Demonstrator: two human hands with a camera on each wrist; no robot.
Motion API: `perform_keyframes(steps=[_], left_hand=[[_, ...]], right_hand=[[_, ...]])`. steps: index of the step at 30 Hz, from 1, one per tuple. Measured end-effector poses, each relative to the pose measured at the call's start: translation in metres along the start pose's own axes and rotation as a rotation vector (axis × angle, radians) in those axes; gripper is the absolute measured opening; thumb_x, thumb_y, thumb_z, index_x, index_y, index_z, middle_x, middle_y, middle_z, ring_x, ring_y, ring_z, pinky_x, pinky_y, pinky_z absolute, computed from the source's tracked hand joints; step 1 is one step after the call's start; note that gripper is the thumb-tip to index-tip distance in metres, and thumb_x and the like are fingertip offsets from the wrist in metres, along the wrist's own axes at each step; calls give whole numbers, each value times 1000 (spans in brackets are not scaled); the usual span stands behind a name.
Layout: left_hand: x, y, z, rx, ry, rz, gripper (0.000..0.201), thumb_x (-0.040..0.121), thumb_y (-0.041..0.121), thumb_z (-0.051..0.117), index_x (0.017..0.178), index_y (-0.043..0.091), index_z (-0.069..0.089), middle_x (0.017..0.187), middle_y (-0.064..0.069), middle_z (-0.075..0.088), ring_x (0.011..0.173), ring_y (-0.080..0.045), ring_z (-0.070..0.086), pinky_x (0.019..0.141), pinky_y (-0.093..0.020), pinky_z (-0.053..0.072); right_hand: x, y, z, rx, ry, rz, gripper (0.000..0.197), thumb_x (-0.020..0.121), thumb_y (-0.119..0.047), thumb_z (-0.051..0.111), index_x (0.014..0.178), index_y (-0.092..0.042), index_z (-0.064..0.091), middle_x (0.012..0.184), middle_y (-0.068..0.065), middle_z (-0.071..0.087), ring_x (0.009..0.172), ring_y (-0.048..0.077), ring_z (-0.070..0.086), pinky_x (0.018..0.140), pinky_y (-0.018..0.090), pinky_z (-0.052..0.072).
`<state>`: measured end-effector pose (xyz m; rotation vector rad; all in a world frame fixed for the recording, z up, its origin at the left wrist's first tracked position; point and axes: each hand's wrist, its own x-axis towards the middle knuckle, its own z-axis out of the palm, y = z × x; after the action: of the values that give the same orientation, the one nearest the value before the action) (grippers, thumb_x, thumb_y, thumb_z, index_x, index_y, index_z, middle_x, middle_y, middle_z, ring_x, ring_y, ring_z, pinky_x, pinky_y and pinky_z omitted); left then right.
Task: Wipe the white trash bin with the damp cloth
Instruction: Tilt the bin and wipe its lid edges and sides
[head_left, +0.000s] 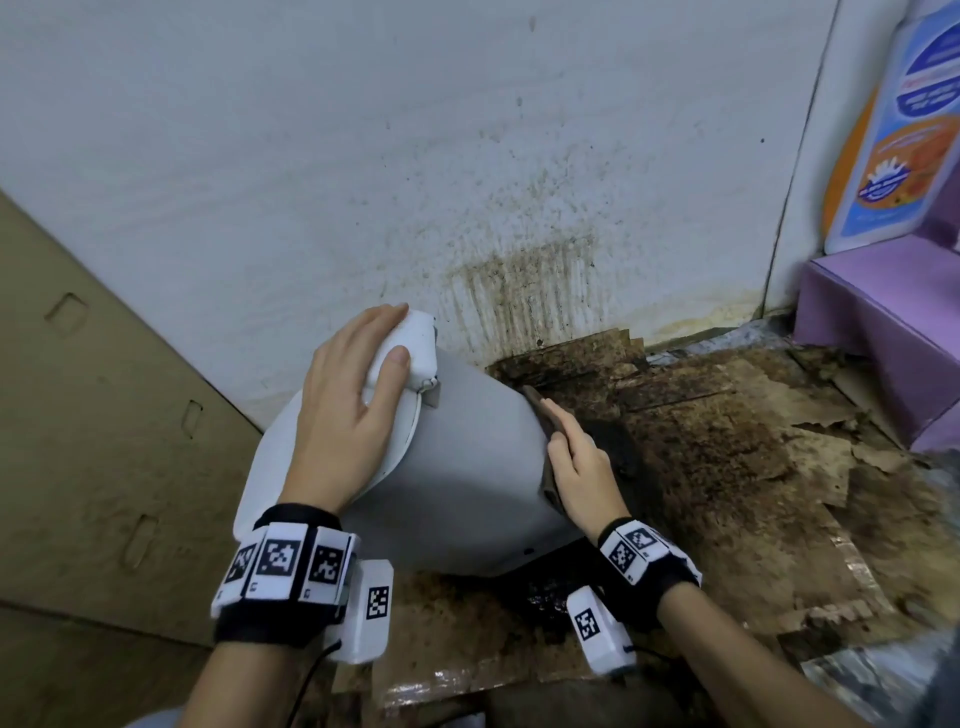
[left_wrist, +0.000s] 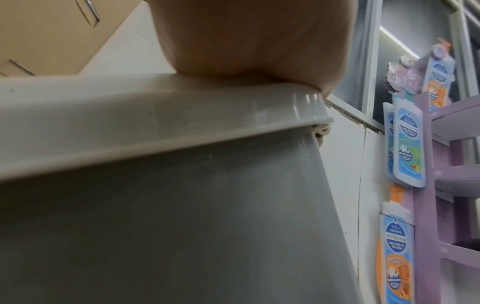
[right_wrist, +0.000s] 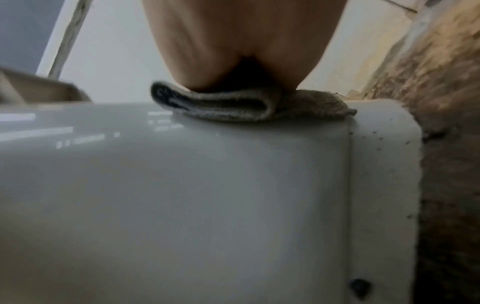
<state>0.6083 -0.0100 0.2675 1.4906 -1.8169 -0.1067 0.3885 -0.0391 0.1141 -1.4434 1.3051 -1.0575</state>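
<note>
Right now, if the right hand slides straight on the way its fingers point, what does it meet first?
Probably the dark stained floor by the wall; the right hand and cloth run off the trash bin. Depth is unclear.

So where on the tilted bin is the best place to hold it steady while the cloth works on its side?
Hold the bin at its lid end, coming from above on the person's left. The bin is tipped over toward the wall, and the lid's rim juts out past the body, giving a ledge. The left hand already rests there, leaving the right side free for the right hand and cloth.
</note>
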Motion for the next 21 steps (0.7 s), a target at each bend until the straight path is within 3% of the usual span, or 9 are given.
perform_keyframes(steps=[3,6,9,12,15,17,19,20,21], left_hand=[[0,-1,-2,-23,6,-20,49,104,47,36,152,33,40,153,17,43,142,-4,35,117,-34,29],[-1,-2,-2,-47,20,-59,56,103,51,35,155,30,35,157,15,38,143,-2,30,117,-28,25],[-3,1,1,-65,47,-112,61,100,55,26,149,24,40,149,10,42,137,0,30,116,-23,24],[-3,3,3,-92,42,-184,61,93,52,21,144,27,44,139,12,41,128,-2,31,103,-5,20],[-4,3,3,-83,24,-178,61,90,48,25,143,25,46,139,8,40,129,-8,35,103,-5,21],[-3,4,3,-105,19,-169,62,90,49,29,142,21,47,138,4,42,131,-13,39,109,-19,27],[-2,6,4,-80,-3,-151,64,91,52,30,144,19,46,139,2,42,133,-14,39,110,-25,28],[-2,6,5,-60,-18,-143,66,92,53,29,145,19,45,140,2,42,133,-14,38,110,-24,27],[-2,6,5,-49,-31,-137,67,92,54,28,146,18,45,141,2,41,134,-13,37,109,-22,26]], right_hand=[[2,-7,0,57,54,55,40,108,-24,36,144,-34,50,105,-1,71,79,5,62,69,16,47],[3,-26,5,194,106,80,39,108,-21,36,140,-32,55,109,6,72,98,20,66,84,32,53],[0,-60,13,413,119,76,38,107,-17,36,130,-33,61,122,-9,68,115,9,63,98,29,49],[-4,-101,15,583,75,43,38,108,-18,35,121,-39,63,117,-14,70,113,5,64,108,36,48],[-12,-140,14,618,-2,-90,38,108,-19,35,137,-31,58,109,-1,73,104,8,66,101,34,53],[-16,-161,12,481,-11,-234,39,108,-16,35,135,-35,56,95,2,71,85,17,65,78,32,53],[-16,-169,10,251,-29,-357,39,108,-15,36,140,-32,53,105,6,70,80,23,62,71,36,49],[-15,-168,10,146,-64,-398,41,108,-16,36,146,-28,49,122,6,68,85,13,64,74,30,49],[-15,-167,11,56,-109,-431,44,108,-16,36,150,-25,44,143,3,58,107,1,61,86,21,48]])
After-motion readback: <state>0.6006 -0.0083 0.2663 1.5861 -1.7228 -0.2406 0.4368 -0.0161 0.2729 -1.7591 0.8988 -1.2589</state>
